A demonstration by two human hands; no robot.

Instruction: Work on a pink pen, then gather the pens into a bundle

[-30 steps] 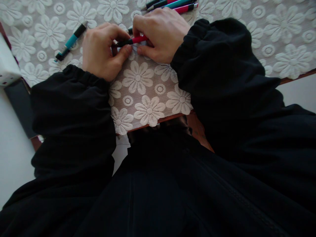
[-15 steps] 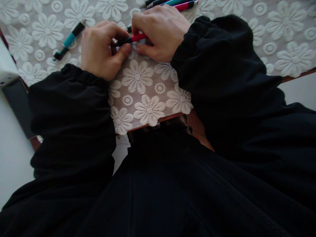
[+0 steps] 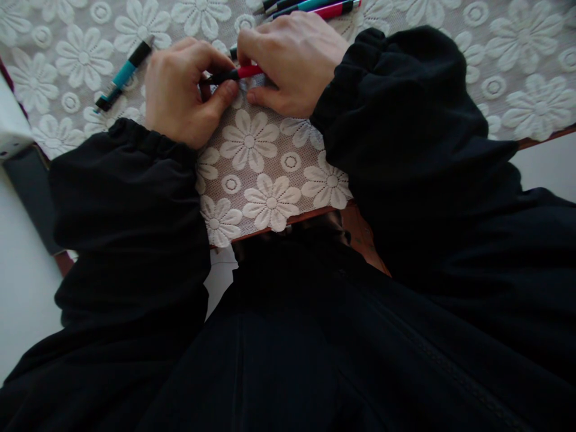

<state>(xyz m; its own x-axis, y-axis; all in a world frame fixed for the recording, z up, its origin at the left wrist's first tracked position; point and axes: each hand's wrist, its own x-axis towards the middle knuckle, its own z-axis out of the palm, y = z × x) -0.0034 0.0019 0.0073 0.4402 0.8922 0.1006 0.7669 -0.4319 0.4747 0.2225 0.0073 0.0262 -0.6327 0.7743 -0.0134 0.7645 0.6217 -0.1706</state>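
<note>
A red and black pen (image 3: 246, 72) lies crosswise between my two hands, just above the lace tablecloth (image 3: 249, 141). My left hand (image 3: 182, 93) pinches its black end between thumb and fingers. At the red end, my right hand (image 3: 292, 63) is closed with curled fingers around the barrel; part of the pen is hidden inside it. Behind the fingers shows the dark tip of another pen (image 3: 233, 53), mostly covered by my right hand. A teal and black pen (image 3: 123, 75) rests on the cloth to the left of my left hand.
Several pens, among them a red and black one (image 3: 335, 9), lie together beyond my right hand. At the left edge are a white object (image 3: 12, 123) and a dark flat panel (image 3: 31, 192). The table's near edge (image 3: 315, 213) runs close to my body.
Both hands stay on the red and black pen. A little less of its red part shows beside my right fingers. The view has shifted slightly.
</note>
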